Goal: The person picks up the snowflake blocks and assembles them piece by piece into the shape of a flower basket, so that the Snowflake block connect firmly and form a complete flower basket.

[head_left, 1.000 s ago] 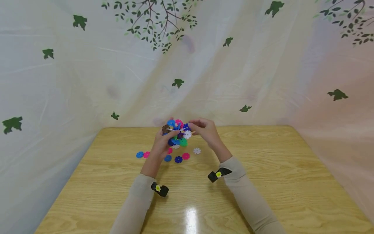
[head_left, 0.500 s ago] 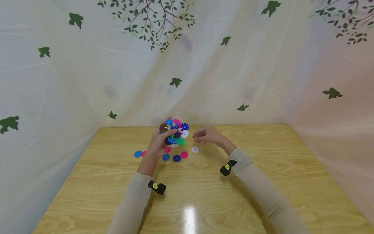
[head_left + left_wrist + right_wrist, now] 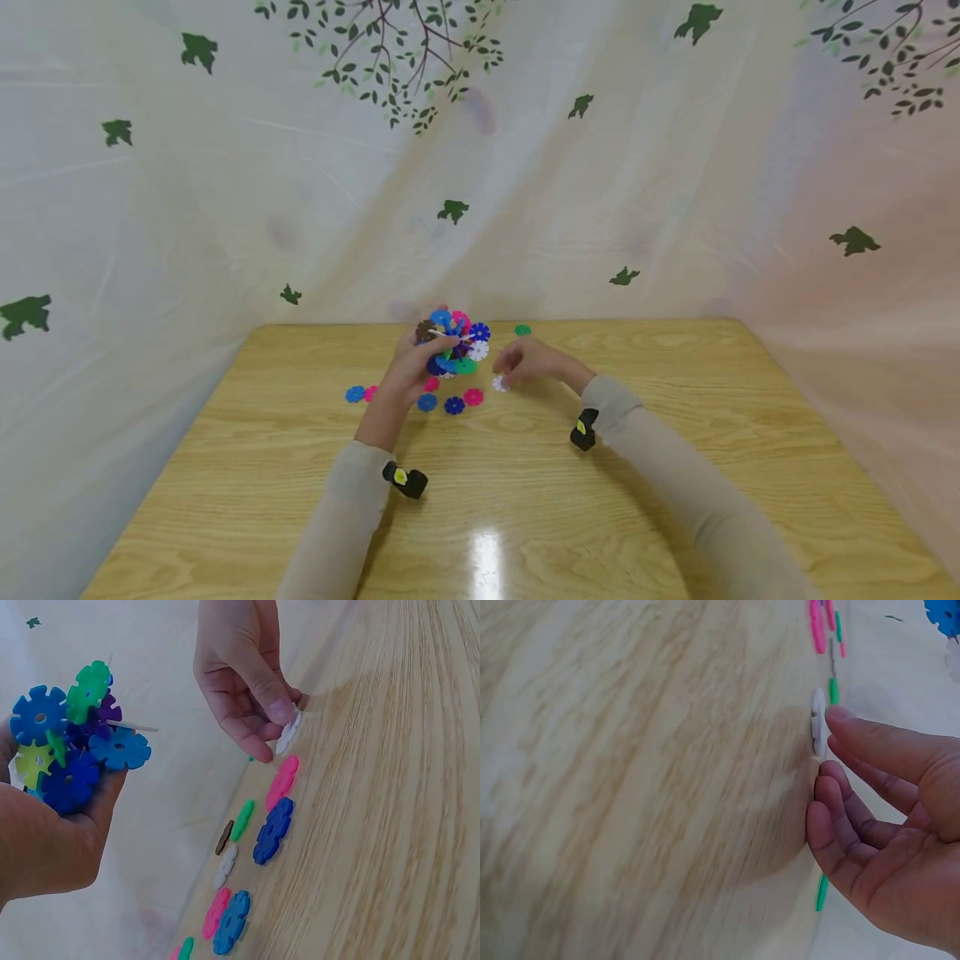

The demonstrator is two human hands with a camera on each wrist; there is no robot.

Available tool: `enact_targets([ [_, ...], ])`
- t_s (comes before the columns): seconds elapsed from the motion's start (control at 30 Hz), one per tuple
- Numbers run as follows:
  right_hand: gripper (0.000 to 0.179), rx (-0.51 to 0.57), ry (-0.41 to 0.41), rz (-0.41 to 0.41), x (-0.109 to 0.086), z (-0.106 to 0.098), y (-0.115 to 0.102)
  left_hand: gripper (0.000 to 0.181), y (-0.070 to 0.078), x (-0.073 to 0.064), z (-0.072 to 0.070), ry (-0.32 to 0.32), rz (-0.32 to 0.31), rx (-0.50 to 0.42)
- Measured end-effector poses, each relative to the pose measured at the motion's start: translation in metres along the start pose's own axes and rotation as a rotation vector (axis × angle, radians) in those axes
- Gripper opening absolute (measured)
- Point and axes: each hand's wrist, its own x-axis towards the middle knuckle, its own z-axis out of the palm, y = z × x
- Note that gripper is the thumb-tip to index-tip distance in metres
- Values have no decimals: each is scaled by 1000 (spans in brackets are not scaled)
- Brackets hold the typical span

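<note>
Above the far half of the pale wood-grain tabletop (image 3: 750, 400), your left hand (image 3: 411, 371) grips, thumb over the near side, a rounded cluster of interlocked, flower-shaped discs (image 3: 71, 791) in blue, purple, green, brown, pink and white, seemingly plastic. Your right hand (image 3: 542, 360), just to its right and lower, has half-bent fingers with a narrow gap at the thumb; whether they pinch anything, you cannot tell. The cluster should feel light and stiff, but its slotted joints may pop apart if you squeeze, so cradle it broadly around the middle. At your right fingertips lies the white, notched, flower-shaped disc (image 3: 289, 735), flat on the tabletop; a similar green disc (image 3: 522, 331) lies beyond that hand, and a pink disc (image 3: 473, 397) and a dark blue disc (image 3: 454, 406) lie to its left. Each is likely rigid, nearly weightless and fairly smooth, apt to skid when nudged; take it by opposite rim edges, with the notches giving your fingertips purchase.
</note>
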Motion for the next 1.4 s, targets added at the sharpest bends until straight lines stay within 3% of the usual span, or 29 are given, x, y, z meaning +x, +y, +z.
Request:
enact_targets([
  [0.23,19,-52,-6,14,0,3,-7,66,1,1,-1,-9,-28,29],
  [0.47,20,-30,-1,-8,-4,3,-12,65,3,1,-6,-76,-50,93],
  [0.63,19,5,25,-32,-3,4,-5,62,0,2,-10,-79,-121,158],
  [0.83,22,127,158,10,-3,5,1,64,-9,5,-16,-64,-202,210],
  [1.1,26,387,388,-70,-7,4,-24,67,-18,9,-19,-129,-184,252],
  [1.4,24,432,462,-140,-7,10,-47,67,-22,11,-18,-145,-169,230],
])
